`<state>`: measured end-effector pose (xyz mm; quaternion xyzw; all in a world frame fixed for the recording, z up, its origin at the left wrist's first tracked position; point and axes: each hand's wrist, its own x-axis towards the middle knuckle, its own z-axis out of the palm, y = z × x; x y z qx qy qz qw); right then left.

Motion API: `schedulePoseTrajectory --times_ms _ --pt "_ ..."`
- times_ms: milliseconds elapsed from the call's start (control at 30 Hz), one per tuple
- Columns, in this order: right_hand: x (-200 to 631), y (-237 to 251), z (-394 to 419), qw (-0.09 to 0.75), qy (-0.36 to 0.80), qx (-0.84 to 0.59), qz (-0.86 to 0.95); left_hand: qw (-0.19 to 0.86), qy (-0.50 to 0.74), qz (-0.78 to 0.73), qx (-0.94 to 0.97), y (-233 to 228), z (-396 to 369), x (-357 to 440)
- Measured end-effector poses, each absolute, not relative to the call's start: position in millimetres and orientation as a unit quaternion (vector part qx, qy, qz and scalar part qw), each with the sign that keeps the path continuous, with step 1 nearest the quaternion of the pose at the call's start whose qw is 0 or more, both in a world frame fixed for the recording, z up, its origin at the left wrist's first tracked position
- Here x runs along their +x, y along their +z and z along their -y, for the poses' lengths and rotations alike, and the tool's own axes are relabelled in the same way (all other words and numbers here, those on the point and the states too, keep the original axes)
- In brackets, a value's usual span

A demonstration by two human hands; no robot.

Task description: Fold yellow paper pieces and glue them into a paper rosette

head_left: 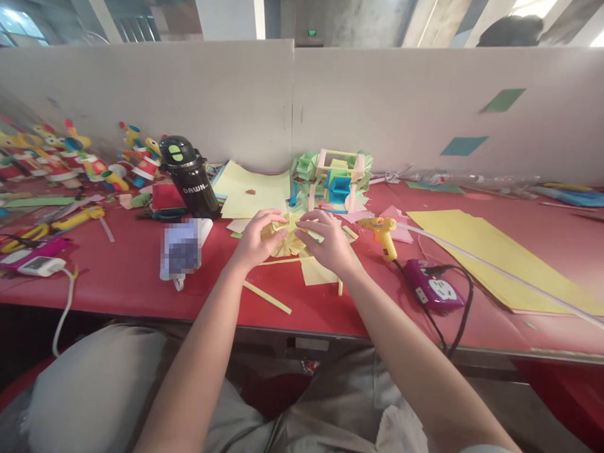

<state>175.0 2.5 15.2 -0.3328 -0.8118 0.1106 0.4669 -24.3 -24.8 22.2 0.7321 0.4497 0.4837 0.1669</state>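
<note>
Holding a folded yellow paper piece (287,238) at the centre of the frame, both hands work over the red table (123,277): the left hand (255,242) curls its fingers closed on the piece's left side, and the right hand (325,242) presses down on its right side with fingers bent, closed on the paper. The piece rests on loose yellow paper scraps (315,272) lying on the table surface, well inside the near table edge. Just right of the right hand stands a yellow glue gun (384,236), its cord running to a purple power strip (431,290) toward the lower right. A large yellow sheet (491,255) occupies the right half of the table, reaching close to the near edge. Left of the hands lies a blurred white item (183,248), with a black bottle (189,176) behind it. A multicoloured paper construction (337,179) sits directly behind the hands, against the grey partition (377,100). Colourful toys (70,157) crowd the upper left. Bare red surface remains between the hands and the near edge, crossed by one yellow strip (267,297).
</note>
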Motion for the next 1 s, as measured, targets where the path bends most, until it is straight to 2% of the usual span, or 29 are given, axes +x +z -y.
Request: schedulePoseTrajectory --times_ms 600,1000 --pt "169.2 19.7 8.1 0.474 0.160 -0.316 0.806 0.130 0.515 -0.422 0.735 17.9 20.8 -21.3" --pt "166.4 22.2 7.9 0.545 0.219 -0.359 0.725 0.158 0.502 -0.402 0.749 28.8 32.5 -17.1"
